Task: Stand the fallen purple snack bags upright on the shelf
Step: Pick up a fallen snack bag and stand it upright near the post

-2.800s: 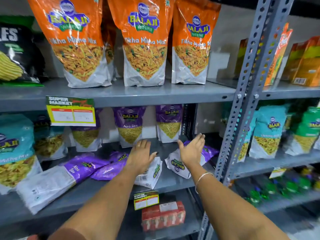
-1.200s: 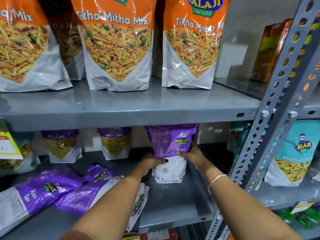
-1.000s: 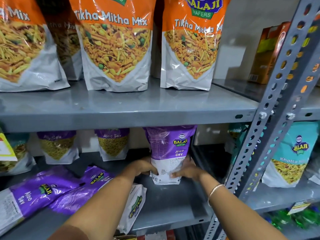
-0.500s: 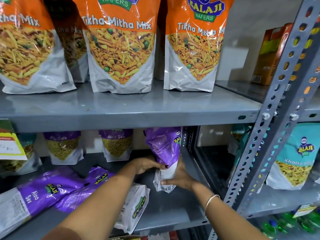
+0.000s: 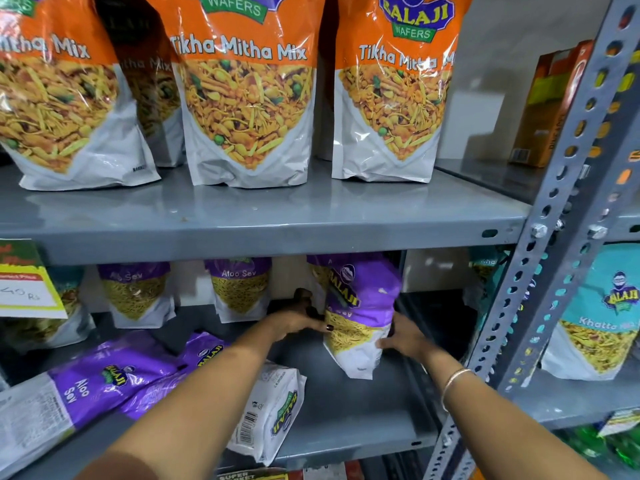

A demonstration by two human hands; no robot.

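Observation:
A purple Aloo Sev bag [image 5: 356,313] stands nearly upright at the right of the grey middle shelf [image 5: 346,417], its front face turned toward me. My left hand [image 5: 298,320] grips its left side and my right hand [image 5: 401,337] grips its lower right corner. Three purple bags lie flat at the front left: one large [image 5: 69,400], one beneath my left forearm [image 5: 204,351], and one showing its white back [image 5: 273,414]. Two more purple bags [image 5: 138,292] [image 5: 239,289] stand upright at the back.
Large orange Tikha Mitha Mix bags [image 5: 246,91] stand on the upper shelf directly overhead. A perforated grey upright post [image 5: 540,258] bounds the shelf on the right, with teal bags [image 5: 606,317] beyond it. A yellow price tag [image 5: 24,285] hangs at left.
Both hands picked a fallen purple bag off the shelf, raised it upright, then rotated it so its front now faces outward, and set it further back on the right.

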